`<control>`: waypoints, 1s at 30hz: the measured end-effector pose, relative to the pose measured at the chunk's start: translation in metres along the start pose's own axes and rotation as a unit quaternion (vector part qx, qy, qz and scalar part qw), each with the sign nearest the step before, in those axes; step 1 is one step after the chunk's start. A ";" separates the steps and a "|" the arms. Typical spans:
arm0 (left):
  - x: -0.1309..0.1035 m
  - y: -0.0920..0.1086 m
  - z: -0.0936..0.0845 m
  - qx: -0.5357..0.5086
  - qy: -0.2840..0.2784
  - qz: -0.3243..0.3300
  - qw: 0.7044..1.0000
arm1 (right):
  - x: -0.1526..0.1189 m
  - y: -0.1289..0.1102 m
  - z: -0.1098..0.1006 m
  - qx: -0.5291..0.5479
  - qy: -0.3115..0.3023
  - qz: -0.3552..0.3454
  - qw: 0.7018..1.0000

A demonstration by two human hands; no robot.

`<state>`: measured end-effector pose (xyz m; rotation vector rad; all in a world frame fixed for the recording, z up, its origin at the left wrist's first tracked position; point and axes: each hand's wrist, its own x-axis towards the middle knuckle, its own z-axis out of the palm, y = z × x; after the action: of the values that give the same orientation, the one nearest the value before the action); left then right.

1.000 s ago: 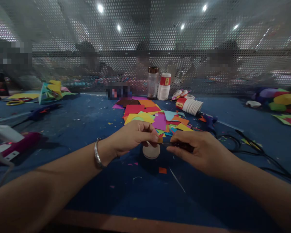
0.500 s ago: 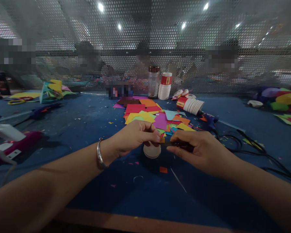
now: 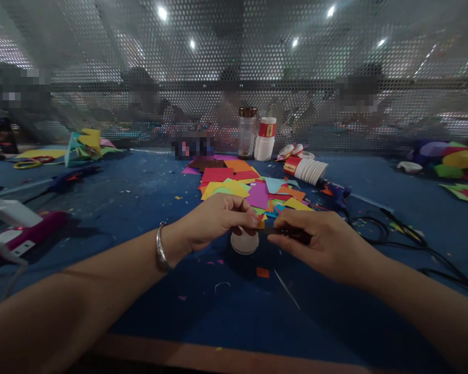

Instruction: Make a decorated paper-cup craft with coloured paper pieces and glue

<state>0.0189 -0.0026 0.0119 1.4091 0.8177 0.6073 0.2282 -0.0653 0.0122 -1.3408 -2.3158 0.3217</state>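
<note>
My left hand (image 3: 234,214), with a silver bangle at its wrist, is closed in a pinch on a small orange-yellow paper piece (image 3: 261,225). My right hand (image 3: 315,234) grips a dark slim tool (image 3: 292,234); its narrow end points left and reaches the paper piece. The fingers hide much of the tool, so its exact kind is unclear. Just below the left fingertips is a white round paper-cup-like object (image 3: 245,244), partly covered by them. An orange paper scrap (image 3: 262,272) lies on the blue table closer to me.
Coloured paper sheets (image 3: 237,182) spread beyond my hands. Behind them stand a glass bottle (image 3: 247,135) and stacked paper cups (image 3: 264,143); another cup stack (image 3: 306,170) lies sideways. A glue gun (image 3: 337,195) with black cable is right, a pink power strip (image 3: 27,234) left.
</note>
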 end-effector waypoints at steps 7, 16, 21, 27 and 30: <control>0.002 -0.001 -0.005 0.008 -0.016 0.003 1.000 | 0.001 -0.003 -0.003 -0.028 -0.016 0.000 0.999; 0.005 -0.001 -0.005 -0.020 0.052 0.046 0.997 | 0.005 0.004 -0.009 0.079 0.042 0.107 0.990; 0.002 0.000 0.001 -0.041 0.021 0.057 0.997 | 0.009 0.004 -0.005 0.188 0.037 0.133 0.972; -0.001 0.001 0.005 -0.112 -0.020 0.004 0.994 | 0.012 -0.001 -0.002 0.281 0.007 0.142 0.949; 0.000 0.000 0.005 -0.151 -0.035 -0.029 0.988 | 0.011 0.000 -0.001 0.329 0.007 0.117 0.937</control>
<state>0.0227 -0.0055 0.0121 1.1208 0.6768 0.6047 0.2235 -0.0555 0.0159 -1.2405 -1.7752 1.0494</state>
